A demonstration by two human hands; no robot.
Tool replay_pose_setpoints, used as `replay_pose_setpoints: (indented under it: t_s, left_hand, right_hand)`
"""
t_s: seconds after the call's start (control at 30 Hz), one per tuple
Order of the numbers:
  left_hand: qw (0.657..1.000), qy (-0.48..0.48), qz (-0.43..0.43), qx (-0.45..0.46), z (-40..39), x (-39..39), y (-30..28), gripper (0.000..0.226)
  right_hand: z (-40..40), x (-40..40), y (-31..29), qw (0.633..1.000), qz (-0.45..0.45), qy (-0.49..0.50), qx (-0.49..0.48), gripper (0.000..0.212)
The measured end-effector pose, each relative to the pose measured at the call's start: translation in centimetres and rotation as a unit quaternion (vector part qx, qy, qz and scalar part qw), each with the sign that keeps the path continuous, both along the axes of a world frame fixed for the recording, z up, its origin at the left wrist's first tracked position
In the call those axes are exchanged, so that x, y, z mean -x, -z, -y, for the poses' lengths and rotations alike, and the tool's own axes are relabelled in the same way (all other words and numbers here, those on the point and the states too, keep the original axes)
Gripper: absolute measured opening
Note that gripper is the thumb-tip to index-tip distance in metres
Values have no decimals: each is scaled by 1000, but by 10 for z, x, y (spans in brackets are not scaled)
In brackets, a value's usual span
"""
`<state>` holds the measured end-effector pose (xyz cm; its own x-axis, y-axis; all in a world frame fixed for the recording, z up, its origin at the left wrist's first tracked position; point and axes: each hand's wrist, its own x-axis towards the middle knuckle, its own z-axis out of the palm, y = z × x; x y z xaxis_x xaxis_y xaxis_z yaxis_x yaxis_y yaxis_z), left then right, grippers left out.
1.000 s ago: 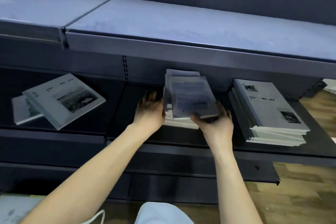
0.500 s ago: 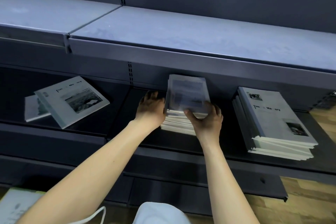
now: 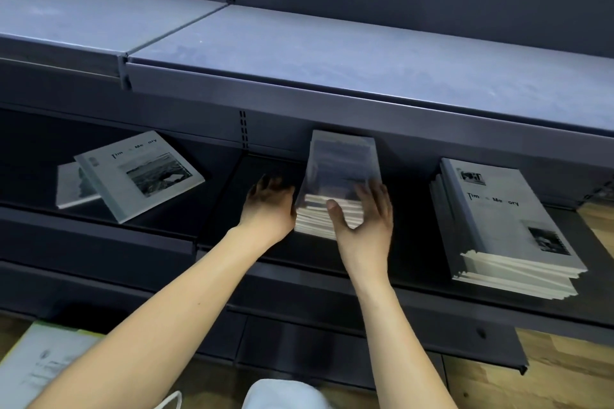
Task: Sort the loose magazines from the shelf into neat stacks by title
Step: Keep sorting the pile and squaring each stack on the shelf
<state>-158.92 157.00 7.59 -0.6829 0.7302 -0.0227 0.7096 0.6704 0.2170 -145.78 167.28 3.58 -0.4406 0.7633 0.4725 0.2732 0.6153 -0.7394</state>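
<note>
Since a second ago, both hands have pressed closer in on the middle stack of magazines [image 3: 339, 183], and the top copy, which sat askew and fanned out over the pile, now lies nearly square with the ones beneath it. That stack sits on the lower shelf [image 3: 415, 242], tucked under the front edge of the upper shelf [image 3: 332, 70].

Risks, as I judge them: the lower copies in the middle stack are staggered at their near edge, so a sideways squeeze without a push from the front could leave them fanned or buckle a cover. A hard shove could also slide the whole pile back into the dark under the upper shelf. The top cover is blurred, so I cannot read its title, and a wrong title could end up in this pile unnoticed.

The left hand [image 3: 269, 206] lies against the stack's left side, its fingers reaching back along the edge in shadow; they look fairly straight, though I cannot tell for certain. The right hand [image 3: 363, 216] is spread, thumb on the near page edges and fingers laid over the top right corner, pressing rather than gripping.

To the right stands a finished stack of "Time Memory" magazines [image 3: 505, 219], slightly fanned. Two loose magazines [image 3: 133, 176] lie overlapped at an angle on the left bay, not yet sorted.
</note>
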Motion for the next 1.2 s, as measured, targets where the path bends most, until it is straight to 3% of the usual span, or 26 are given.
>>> replay_pose_setpoints:
  t_s: [0.2,0.37,0.57,1.0,1.2]
  left_hand:
    - [999,-35,-40,10,25,-3,14,56]
    - [994,-84,-73,18,60,-13,21,63]
    - [986,-149,-64,25,111,-20,35,60]
    - [966,-254,-43,0,211,-2,38,62]
    - [962,-271,-19,-17,255,22,43,62]
  right_hand:
    - [28,10,-4,987,136,-80,-13,64]
    - [49,11,0,970,191,-148,-30,60]
    - [91,27,13,949,207,-229,-60,57]
    - [180,73,25,908,235,-346,-18,64]
    - [223,97,25,886,232,-397,64,67]
